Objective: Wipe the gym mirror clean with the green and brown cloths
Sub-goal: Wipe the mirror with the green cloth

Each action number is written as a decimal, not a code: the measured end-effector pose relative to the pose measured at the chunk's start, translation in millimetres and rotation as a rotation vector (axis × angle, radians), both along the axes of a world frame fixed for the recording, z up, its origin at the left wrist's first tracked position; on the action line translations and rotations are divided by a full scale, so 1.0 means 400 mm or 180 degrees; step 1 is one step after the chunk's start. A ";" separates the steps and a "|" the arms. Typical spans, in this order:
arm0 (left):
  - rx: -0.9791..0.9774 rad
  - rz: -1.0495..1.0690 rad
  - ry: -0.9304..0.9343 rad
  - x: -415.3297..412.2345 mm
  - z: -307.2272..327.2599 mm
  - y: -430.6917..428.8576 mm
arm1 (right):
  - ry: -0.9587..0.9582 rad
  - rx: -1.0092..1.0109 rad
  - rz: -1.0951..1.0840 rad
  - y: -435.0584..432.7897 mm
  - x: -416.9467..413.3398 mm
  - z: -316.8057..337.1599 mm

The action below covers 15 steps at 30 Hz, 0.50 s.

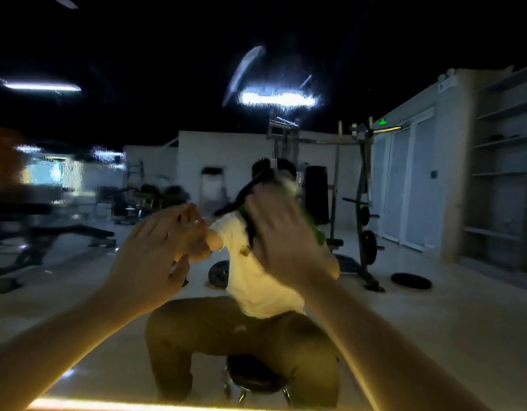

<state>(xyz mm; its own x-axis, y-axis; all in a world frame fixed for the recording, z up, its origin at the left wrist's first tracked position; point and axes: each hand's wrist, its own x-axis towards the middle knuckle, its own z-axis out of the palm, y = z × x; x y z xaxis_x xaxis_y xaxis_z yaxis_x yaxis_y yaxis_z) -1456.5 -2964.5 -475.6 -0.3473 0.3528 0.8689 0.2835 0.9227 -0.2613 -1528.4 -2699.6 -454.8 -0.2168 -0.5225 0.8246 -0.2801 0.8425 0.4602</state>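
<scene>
The blurry right hand (281,241) presses the green cloth (319,236) on the mirror (434,321), fingers straight. At its 9 o'clock, the left hand (155,250) touches the glass, fingers straight too.

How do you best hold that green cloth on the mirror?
Probably with a flat palm on its middle, coming straight at the glass from the front: the green cloth lies spread against the mirror under the right hand, only its edges showing.

Right hand (281,235) presses green cloth (318,235) flat against mirror (434,321); left hand (155,250) hovers beside.
</scene>
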 end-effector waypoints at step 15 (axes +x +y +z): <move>-0.0040 0.0111 0.0377 -0.014 0.177 -0.068 | -0.0138 -0.0829 -0.0405 -0.202 0.021 0.105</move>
